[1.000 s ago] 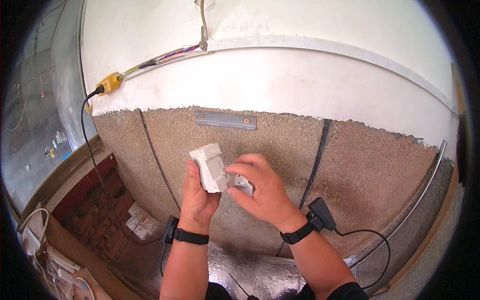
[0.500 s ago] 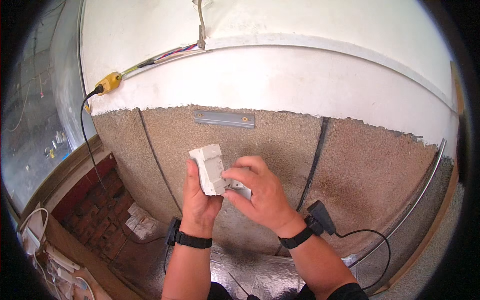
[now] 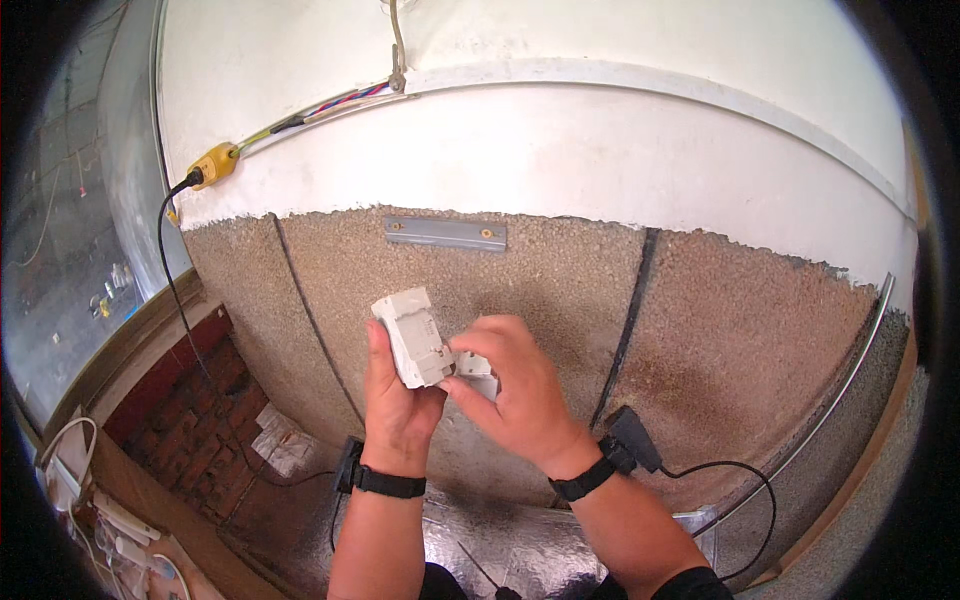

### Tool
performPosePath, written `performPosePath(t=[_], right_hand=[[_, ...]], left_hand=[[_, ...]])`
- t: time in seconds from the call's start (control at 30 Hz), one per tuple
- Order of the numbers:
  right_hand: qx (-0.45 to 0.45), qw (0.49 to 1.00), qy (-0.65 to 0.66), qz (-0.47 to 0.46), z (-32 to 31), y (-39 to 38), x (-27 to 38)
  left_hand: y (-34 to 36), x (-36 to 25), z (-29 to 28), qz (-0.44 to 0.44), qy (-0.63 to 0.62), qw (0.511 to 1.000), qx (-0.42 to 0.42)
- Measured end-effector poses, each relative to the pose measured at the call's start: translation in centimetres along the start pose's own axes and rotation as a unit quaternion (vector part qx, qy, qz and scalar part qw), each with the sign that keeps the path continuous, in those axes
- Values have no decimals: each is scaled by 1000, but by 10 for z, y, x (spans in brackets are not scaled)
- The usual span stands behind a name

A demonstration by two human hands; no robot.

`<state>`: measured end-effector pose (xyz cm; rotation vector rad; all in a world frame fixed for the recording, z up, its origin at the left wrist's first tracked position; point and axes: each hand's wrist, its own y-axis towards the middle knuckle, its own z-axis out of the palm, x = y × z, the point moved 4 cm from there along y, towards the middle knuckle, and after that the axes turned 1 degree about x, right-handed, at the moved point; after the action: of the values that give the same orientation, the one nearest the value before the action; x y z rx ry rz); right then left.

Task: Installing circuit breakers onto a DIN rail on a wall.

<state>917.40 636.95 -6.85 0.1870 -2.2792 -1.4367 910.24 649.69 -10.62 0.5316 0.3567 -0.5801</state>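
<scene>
My left hand (image 3: 398, 405) grips a white block-shaped circuit breaker (image 3: 415, 340) with a stepped face, its thumb along the left side and the fingers beneath. My right hand (image 3: 515, 395) is closed at the breaker's lower right edge, thumb and index finger pinching there. A smaller white part (image 3: 477, 368) with small holes shows between the right fingers, next to the breaker. Whether it is joined to the breaker I cannot tell. Beyond my hands, a grey metal mounting rail (image 3: 445, 233) is fixed to the pebbled wall by two screws.
A yellow connector (image 3: 214, 166) with a black cable hangs on the white upper wall at left. Below my hands lies a shiny foil-like surface (image 3: 460, 530) with a thin screwdriver-like tool (image 3: 485, 572). White cables and boxes (image 3: 120, 520) crowd the lower left. A cable runs from each wrist strap.
The breaker has tilted a little and shifted slightly left. The right fingers have moved slightly, so more of the smaller white part shows.
</scene>
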Motion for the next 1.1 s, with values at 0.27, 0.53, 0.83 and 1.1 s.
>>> performPosePath(t=[0.27, 0.53, 0.83, 1.1], right_hand=[[-29, 997, -42, -54, 5, -4, 15], [-52, 995, -51, -69, 0, -9, 24], [62, 982, 67, 167, 26, -84, -41], [147, 722, 371, 565, 124, -185, -48]], left_hand=[[-6, -4, -8, -6, -30, 999, 32], [-17, -2, -4, -5, -39, 999, 31], [-56, 19, -71, -46, 74, 990, -108], [-180, 0, -143, -155, 218, 915, -302]])
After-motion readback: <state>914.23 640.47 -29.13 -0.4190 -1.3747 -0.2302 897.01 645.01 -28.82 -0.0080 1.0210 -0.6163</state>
